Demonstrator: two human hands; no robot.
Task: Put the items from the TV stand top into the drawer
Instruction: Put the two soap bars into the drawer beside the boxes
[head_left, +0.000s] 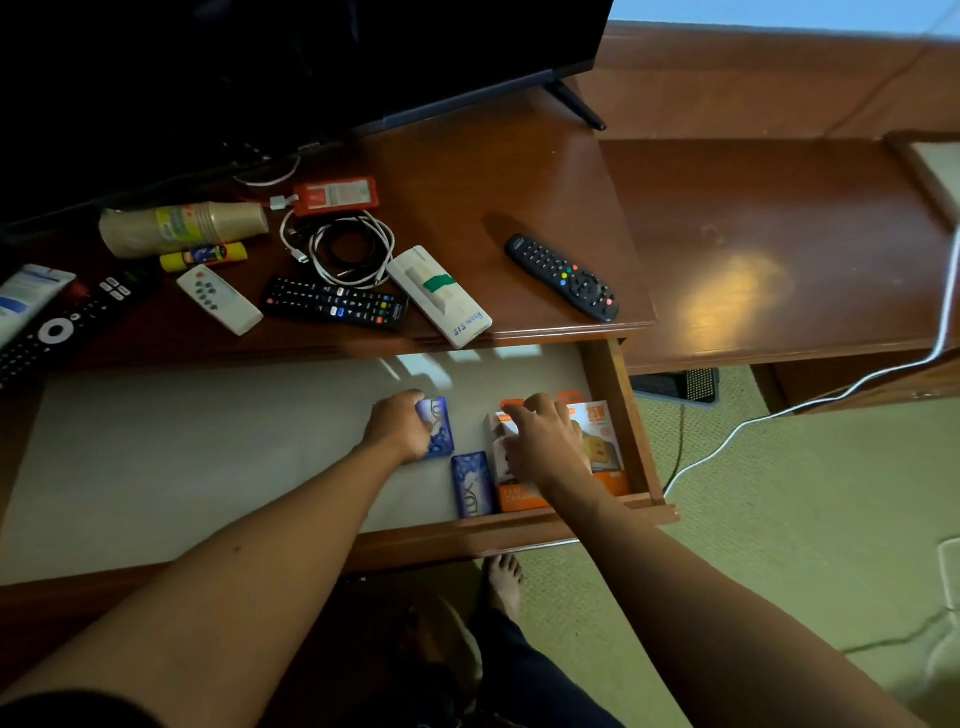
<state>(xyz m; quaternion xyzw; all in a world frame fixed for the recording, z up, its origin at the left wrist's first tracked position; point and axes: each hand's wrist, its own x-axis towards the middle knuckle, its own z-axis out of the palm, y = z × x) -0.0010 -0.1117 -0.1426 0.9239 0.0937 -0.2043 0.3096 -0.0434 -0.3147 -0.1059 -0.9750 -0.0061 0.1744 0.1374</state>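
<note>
The drawer (618, 405) stands pulled out below the TV stand top (493, 171). Inside it, my left hand (400, 426) grips a blue soap box (440, 427) near the drawer's middle right. A second blue soap box (471, 484) lies by the front wall. My right hand (545, 441) rests with spread fingers on an orange charger box (605, 447) in the right corner. On the stand top lie a black remote (563, 275), another black remote (335, 304), a white remote (218, 299), a white flat box (441, 296), coiled cables (343, 249), a red tag (335, 196), a glue stick (202, 255) and stacked paper cups (182, 226).
The TV (260, 67) stands at the back of the stand top. A long black remote (57, 327) and a white tube (26, 296) lie at the left edge. A lower wooden desk (779, 249) adjoins on the right. A white cable (779, 410) hangs over the green carpet.
</note>
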